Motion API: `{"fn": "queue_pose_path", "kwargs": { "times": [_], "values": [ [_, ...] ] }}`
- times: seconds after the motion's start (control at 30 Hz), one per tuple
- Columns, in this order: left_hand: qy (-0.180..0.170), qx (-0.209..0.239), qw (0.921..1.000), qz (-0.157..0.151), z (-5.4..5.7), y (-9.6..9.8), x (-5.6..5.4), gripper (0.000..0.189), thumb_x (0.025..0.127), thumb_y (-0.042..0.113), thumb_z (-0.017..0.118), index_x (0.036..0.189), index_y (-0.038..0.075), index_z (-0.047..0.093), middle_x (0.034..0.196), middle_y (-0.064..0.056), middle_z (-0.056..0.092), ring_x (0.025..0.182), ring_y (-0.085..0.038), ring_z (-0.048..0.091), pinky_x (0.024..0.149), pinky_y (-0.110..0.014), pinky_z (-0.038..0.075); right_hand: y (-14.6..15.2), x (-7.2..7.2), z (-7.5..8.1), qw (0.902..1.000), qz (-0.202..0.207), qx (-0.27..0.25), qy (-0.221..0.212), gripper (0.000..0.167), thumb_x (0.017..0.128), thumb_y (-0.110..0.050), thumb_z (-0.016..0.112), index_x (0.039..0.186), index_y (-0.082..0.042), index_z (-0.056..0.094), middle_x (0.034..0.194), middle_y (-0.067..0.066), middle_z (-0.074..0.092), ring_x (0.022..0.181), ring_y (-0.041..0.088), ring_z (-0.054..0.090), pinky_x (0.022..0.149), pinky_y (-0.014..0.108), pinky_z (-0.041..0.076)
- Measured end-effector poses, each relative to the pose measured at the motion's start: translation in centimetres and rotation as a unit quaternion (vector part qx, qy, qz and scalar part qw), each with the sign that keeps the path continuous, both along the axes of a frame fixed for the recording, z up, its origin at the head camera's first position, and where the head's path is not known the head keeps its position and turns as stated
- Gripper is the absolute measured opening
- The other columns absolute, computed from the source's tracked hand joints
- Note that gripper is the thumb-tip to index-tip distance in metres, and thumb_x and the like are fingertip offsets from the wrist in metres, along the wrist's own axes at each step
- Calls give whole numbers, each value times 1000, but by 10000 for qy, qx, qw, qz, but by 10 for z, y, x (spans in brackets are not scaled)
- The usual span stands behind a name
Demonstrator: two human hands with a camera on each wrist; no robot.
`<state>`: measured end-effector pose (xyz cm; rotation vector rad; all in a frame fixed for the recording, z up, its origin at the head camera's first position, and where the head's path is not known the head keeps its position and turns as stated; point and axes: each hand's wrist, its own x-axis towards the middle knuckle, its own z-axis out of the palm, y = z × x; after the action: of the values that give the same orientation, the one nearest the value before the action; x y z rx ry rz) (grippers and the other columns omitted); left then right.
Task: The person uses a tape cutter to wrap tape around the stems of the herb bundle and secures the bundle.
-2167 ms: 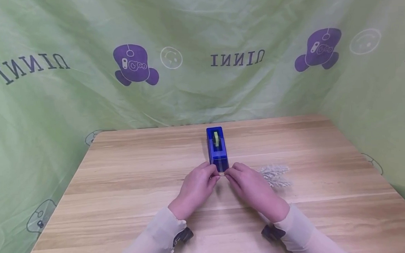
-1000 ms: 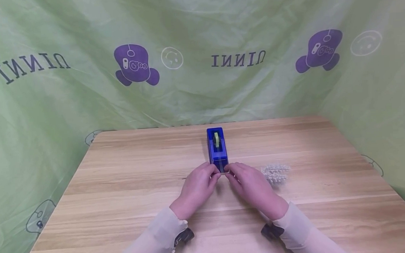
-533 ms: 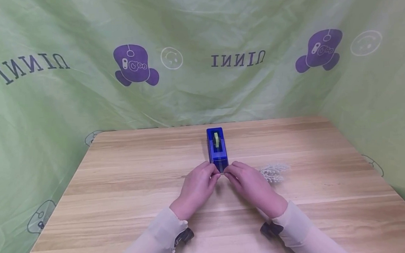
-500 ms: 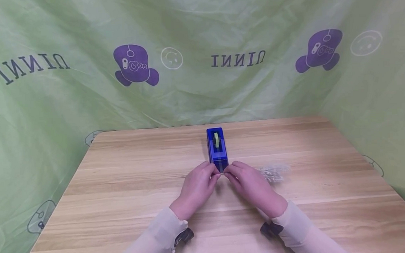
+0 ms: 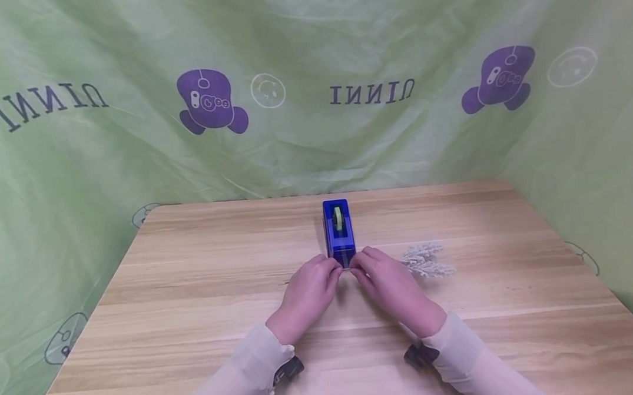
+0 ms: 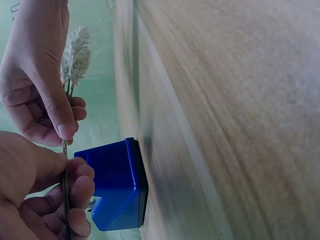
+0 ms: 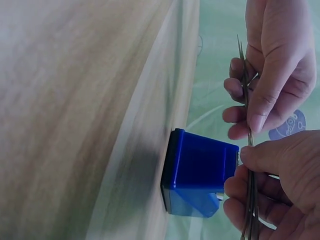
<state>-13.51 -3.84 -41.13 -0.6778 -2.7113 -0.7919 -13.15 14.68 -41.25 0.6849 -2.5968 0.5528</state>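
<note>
Standing near the middle of the wooden worktop [image 5: 193, 285], a blue tape dispenser [image 5: 339, 233] is seen with a yellow-green roll [image 5: 338, 217] set in its top. Just in front of its near end, the left hand [image 5: 306, 294] and the right hand [image 5: 392, 287] are brought together, fingertips almost meeting. A bundle of thin dry stems [image 7: 248, 150] is pinched by both hands: in the right wrist view the stems are gripped between thumb and curled fingers of each hand, and in the left wrist view the same thin stems [image 6: 65, 190] are seen passing through the left hand's curled fingers. The pale, feathery plume [image 5: 426, 260] at the end of the stems is spread out to the right of the right hand, low over the worktop; whether it rests on the wood cannot be told. In the left wrist view the plume [image 6: 75, 55] is seen behind the right hand's thumb.

The dispenser's cutter end is hidden from the head camera by the fingers, and whether the stems touch it cannot be told. A green cloth backdrop [image 5: 314, 138], printed with purple figures and dark lettering, is hung behind and to both sides of the worktop. Cream sleeves [image 5: 249, 365] are worn to the wrists, and a dark device [image 5: 288, 369] is strapped under each.
</note>
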Motion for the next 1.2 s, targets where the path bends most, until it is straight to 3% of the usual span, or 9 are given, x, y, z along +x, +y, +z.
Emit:
{"fn": "queue_pose_path", "kwargs": {
  "times": [0.53, 0.9, 1.2],
  "values": [
    [-20, 155, 9999, -1, -1, 1, -3, 6, 99, 14, 71, 94, 11, 73, 89, 0, 69, 73, -11, 59, 67, -25, 53, -2, 1, 2, 9987, -51, -35, -514, 7, 99, -11, 70, 104, -8, 74, 95, 1, 67, 83, 12, 62, 78, 33, 60],
    [-117, 101, 9999, -65, 1, 0, -6, 9, 101, 17, 69, 99, 9, 74, 91, 0, 68, 72, -10, 56, 66, -23, 52, 0, -2, 2, 9992, 22, -109, -376, 4, 98, -10, 71, 101, -9, 72, 96, 0, 66, 85, 12, 61, 79, 33, 60],
    [-142, 58, 9997, -194, 6, -3, -11, 13, 102, 15, 67, 94, 7, 75, 84, -2, 70, 68, -9, 56, 63, -23, 50, -1, -4, -1, 9997, -13, -159, -206, 4, 97, -11, 73, 100, -10, 70, 96, 0, 65, 83, 12, 60, 74, 31, 59]
  ]
}}
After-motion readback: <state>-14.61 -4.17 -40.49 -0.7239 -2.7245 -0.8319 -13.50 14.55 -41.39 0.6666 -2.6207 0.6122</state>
